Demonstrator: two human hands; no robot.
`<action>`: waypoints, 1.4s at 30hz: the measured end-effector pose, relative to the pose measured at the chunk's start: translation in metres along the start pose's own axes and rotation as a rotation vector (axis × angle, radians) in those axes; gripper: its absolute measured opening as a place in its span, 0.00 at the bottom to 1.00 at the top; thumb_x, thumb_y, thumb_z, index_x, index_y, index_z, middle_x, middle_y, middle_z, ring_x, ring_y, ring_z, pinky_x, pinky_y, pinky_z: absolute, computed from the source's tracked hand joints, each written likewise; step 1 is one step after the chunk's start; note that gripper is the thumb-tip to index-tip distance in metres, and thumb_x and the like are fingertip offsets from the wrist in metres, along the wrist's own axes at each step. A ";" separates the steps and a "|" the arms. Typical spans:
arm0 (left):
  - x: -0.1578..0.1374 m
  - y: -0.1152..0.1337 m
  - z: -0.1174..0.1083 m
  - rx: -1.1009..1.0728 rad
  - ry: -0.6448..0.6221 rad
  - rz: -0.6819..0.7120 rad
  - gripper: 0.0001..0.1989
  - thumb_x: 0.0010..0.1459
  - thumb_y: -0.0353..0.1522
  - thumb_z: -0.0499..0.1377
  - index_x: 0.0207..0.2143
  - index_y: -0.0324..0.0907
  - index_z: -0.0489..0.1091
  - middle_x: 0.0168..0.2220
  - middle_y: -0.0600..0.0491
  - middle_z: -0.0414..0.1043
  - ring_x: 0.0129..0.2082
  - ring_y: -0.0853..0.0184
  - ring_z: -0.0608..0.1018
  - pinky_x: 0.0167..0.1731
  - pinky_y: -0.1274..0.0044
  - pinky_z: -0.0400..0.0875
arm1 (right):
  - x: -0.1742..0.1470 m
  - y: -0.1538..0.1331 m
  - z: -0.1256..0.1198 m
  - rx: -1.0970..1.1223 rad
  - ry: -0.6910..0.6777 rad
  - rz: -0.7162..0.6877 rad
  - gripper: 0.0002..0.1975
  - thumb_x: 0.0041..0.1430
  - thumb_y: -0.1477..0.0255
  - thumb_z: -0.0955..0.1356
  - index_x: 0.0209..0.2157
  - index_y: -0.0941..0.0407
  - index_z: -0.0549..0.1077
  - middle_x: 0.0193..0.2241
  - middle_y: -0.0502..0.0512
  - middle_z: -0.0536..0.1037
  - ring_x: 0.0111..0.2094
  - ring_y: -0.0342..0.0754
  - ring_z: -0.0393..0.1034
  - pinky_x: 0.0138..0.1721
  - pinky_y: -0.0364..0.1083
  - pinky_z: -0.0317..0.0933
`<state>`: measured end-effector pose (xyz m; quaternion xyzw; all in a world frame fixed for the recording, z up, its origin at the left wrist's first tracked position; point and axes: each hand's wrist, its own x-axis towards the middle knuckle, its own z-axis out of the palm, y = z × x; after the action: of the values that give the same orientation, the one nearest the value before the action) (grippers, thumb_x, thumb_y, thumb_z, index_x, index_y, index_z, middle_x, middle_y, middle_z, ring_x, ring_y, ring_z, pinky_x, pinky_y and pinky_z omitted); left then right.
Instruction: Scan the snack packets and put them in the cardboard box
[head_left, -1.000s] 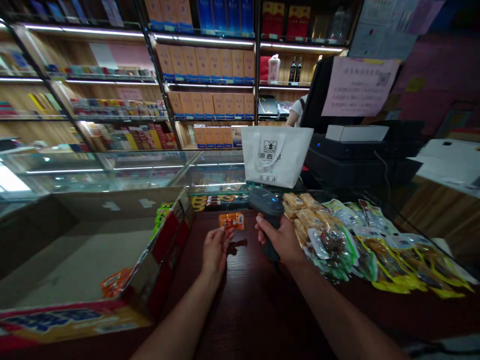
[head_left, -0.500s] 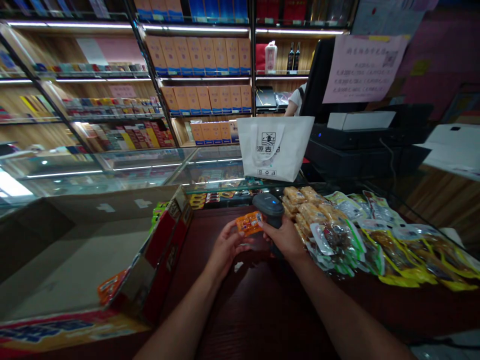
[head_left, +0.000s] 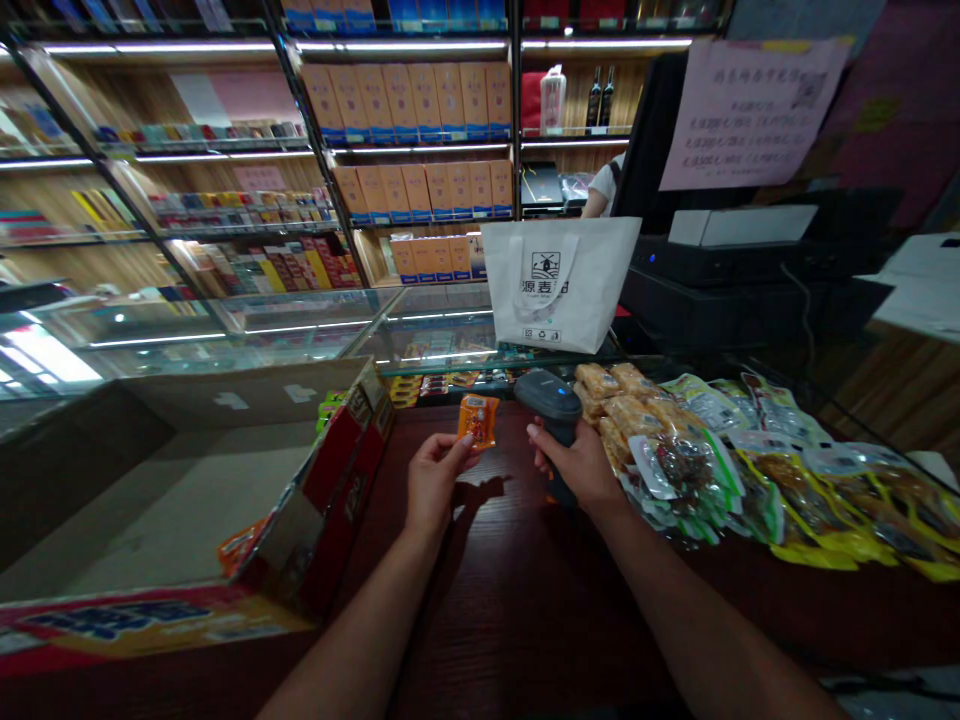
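Note:
Between the thumb and fingers of my left hand [head_left: 435, 480] is a small orange snack packet [head_left: 478, 420], held upright above the dark wooden counter [head_left: 480, 600]. My right hand [head_left: 585, 465] is wrapped round the handle of a black barcode scanner [head_left: 551, 400], whose head points left and a blue light shows on top. The scanner and the packet are apart, with a short gap between them. Another orange packet [head_left: 240, 548] lies inside the open cardboard box [head_left: 172, 480] on the left, against its right wall.
Wrapped pastries [head_left: 626, 415] and clear packs of snacks [head_left: 810, 490] are heaped on the right. A white tote bag [head_left: 562, 285] stands on the glass case [head_left: 427, 320] at the back. A monitor [head_left: 652, 140] rises at the right, partly hiding a person [head_left: 604, 190].
My left hand has drawn the orange packet left and turned it upright, and my right fingers no longer touch it. The scanner stays in my right hand. The view has shifted slightly.

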<state>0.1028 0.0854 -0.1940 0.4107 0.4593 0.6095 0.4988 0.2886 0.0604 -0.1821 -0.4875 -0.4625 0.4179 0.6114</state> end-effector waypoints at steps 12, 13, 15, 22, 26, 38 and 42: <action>0.003 -0.009 -0.007 0.116 0.179 0.152 0.12 0.48 0.37 0.69 0.28 0.40 0.71 0.28 0.54 0.78 0.31 0.66 0.81 0.33 0.77 0.76 | -0.029 -0.007 0.021 0.076 -0.190 0.068 0.18 0.53 0.56 0.74 0.32 0.56 0.72 0.18 0.46 0.75 0.14 0.42 0.67 0.16 0.40 0.63; 0.004 -0.009 -0.008 0.127 0.186 0.155 0.11 0.48 0.36 0.69 0.28 0.40 0.71 0.28 0.54 0.78 0.31 0.66 0.81 0.33 0.77 0.75 | -0.029 -0.009 0.021 0.079 -0.188 0.075 0.18 0.52 0.56 0.74 0.32 0.56 0.72 0.18 0.45 0.75 0.14 0.42 0.67 0.15 0.40 0.63; 0.005 -0.008 -0.008 0.147 0.197 0.166 0.10 0.48 0.36 0.68 0.28 0.40 0.72 0.28 0.54 0.78 0.30 0.66 0.81 0.32 0.77 0.75 | -0.031 -0.013 0.020 0.083 -0.188 0.086 0.17 0.53 0.56 0.74 0.31 0.56 0.72 0.18 0.46 0.75 0.14 0.41 0.67 0.15 0.39 0.63; 0.007 -0.009 -0.008 0.158 0.206 0.177 0.09 0.48 0.35 0.68 0.28 0.41 0.72 0.27 0.55 0.78 0.30 0.66 0.80 0.32 0.77 0.75 | -0.031 -0.017 0.019 0.075 -0.196 0.086 0.15 0.54 0.57 0.73 0.29 0.55 0.73 0.17 0.46 0.75 0.14 0.41 0.67 0.16 0.39 0.62; 0.006 -0.008 -0.008 0.192 0.193 0.205 0.09 0.48 0.35 0.68 0.27 0.41 0.73 0.27 0.55 0.78 0.30 0.67 0.80 0.33 0.78 0.74 | -0.030 -0.014 0.016 0.074 -0.213 0.086 0.14 0.56 0.58 0.72 0.29 0.55 0.73 0.18 0.46 0.76 0.14 0.41 0.66 0.16 0.39 0.61; -0.013 0.017 -0.006 0.237 0.230 0.359 0.08 0.51 0.36 0.67 0.27 0.43 0.72 0.32 0.51 0.78 0.35 0.63 0.80 0.38 0.75 0.74 | -0.028 -0.008 0.017 0.123 -0.152 0.075 0.21 0.50 0.53 0.76 0.31 0.56 0.74 0.17 0.46 0.75 0.14 0.41 0.65 0.15 0.39 0.60; -0.048 0.075 -0.025 0.238 0.353 0.591 0.10 0.52 0.37 0.67 0.26 0.43 0.71 0.44 0.48 0.78 0.43 0.60 0.80 0.44 0.72 0.75 | -0.027 -0.006 0.014 0.134 -0.138 0.068 0.22 0.49 0.52 0.77 0.31 0.57 0.75 0.15 0.48 0.74 0.14 0.42 0.64 0.15 0.39 0.59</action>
<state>0.0699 0.0281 -0.1289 0.4693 0.4675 0.7311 0.1630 0.2697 0.0364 -0.1789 -0.4310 -0.4575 0.5010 0.5949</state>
